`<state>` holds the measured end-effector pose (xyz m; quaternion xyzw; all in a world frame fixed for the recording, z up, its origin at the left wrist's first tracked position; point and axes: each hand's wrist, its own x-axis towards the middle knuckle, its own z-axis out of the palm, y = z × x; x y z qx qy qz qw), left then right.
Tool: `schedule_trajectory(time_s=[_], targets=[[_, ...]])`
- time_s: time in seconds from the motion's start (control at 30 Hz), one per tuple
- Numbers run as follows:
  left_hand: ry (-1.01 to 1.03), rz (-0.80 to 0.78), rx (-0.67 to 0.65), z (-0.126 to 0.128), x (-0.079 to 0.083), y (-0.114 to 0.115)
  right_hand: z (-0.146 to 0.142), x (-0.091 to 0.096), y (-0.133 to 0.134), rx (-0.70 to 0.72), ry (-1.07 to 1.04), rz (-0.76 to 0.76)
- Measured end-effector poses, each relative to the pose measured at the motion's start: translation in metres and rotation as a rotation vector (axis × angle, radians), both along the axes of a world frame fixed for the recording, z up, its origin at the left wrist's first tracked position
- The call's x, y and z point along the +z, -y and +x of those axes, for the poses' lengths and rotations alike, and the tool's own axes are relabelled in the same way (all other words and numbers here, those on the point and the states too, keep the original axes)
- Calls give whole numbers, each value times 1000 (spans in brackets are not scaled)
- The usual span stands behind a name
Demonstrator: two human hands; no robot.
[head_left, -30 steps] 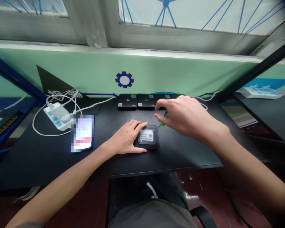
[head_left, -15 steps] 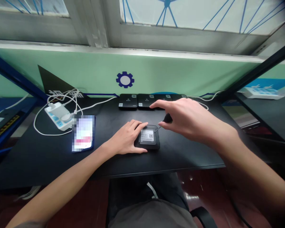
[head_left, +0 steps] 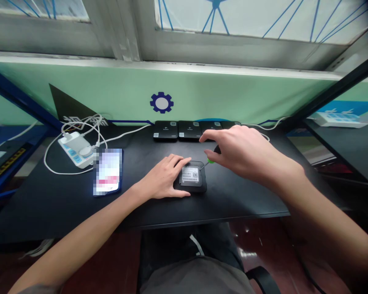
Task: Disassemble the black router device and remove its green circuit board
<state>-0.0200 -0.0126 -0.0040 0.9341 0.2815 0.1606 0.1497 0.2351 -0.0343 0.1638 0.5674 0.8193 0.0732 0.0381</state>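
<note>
A small flat black box (head_left: 198, 188) lies label side up on the desk, a white printed label on its raised middle. From the left, my left hand (head_left: 164, 178) grips it, fingers along the far edge and thumb along the near edge. My right hand (head_left: 245, 151) holds a screwdriver (head_left: 210, 160) with a black and green handle, mostly hidden by the fingers. Its thin metal shaft slants down to the label's upper right corner on the box. The right index finger is bent and raised off the handle.
Several similar black boxes (head_left: 165, 131) stand in a row at the back of the black desk (head_left: 141, 214). To the left are a phone (head_left: 108, 171) with a lit screen and a white power strip (head_left: 76, 149) with looped white cables. A green panel (head_left: 119, 90) rises behind.
My right hand has turned slightly with the screwdriver, and a green part of its handle now shows. My left hand and the box have stayed in place.
</note>
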Motion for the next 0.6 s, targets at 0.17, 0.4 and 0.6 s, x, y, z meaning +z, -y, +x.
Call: schedule_trajectory(time_s=[0.17, 0.4, 0.6], targets=[[3, -4, -3, 0, 1, 0, 1, 3, 3, 12, -38, 20], [0, -6, 0, 0, 1, 0, 3, 4, 3, 46, -5, 12], [-1, 8, 0, 0, 0, 0, 4, 3, 2, 67, 25, -4]])
